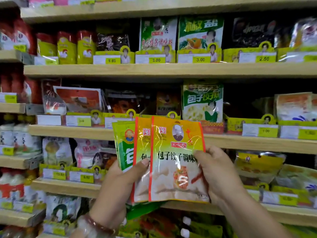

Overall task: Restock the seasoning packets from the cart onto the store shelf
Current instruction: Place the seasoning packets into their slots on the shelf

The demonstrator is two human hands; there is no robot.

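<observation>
Head view:
Left hand (120, 182): grips a fanned stack of seasoning packets, thumb across the fronts.
Right hand (217, 170): pinches the right edge of the front orange packet (176, 162).
Second orange packet (142, 162): just behind it, to the left.
Green packet (124, 146): at the back, leftmost.
Store shelf (72, 131): behind the packets, wooden boards with yellow price tags (199, 59).
Wrist: bead bracelet (101, 225) on the left.

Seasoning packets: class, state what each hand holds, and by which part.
Left hand grips the fanned seasoning packets at their lower left; right hand pinches the front packet's right edge.
</observation>
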